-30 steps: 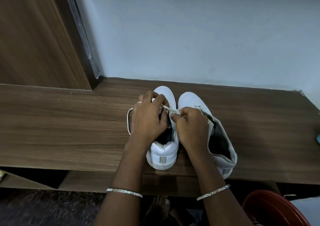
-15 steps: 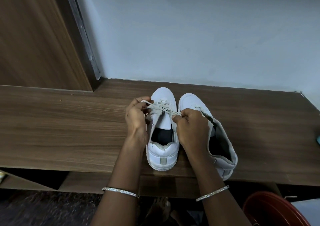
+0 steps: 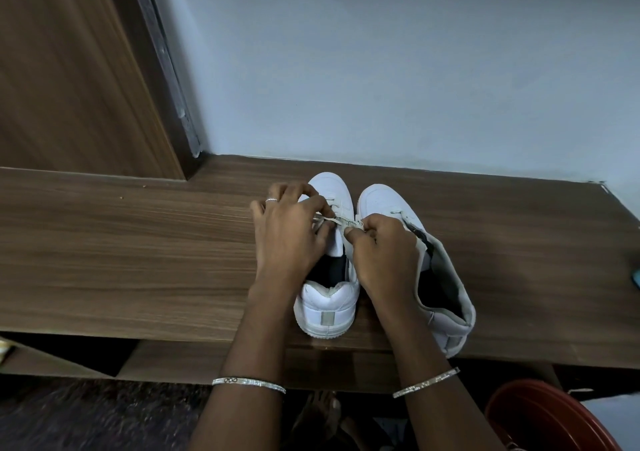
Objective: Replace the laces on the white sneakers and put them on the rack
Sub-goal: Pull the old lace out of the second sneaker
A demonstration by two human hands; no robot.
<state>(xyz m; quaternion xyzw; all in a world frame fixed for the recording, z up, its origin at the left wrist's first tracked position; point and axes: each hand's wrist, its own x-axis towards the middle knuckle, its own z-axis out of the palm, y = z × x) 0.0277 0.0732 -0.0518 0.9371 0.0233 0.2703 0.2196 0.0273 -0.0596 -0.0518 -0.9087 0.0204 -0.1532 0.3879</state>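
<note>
My left hand point(image 3: 291, 232): fingers pinch the lace point(image 3: 341, 221) over the left sneaker point(image 3: 329, 308). My right hand point(image 3: 384, 250): pinches the same lace, just beside. Right sneaker point(image 3: 446, 298): close alongside, both on the wooden shelf point(image 3: 138, 260). Judgement: pull both ends evenly, keeping the lace flat.

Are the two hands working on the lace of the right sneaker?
No, the left hand and the right hand pinch a lace stretched over the left sneaker, while the right sneaker stands beside it.

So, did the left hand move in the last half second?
Yes: the left hand went right, from beside the left shoe to over its tongue.
</note>
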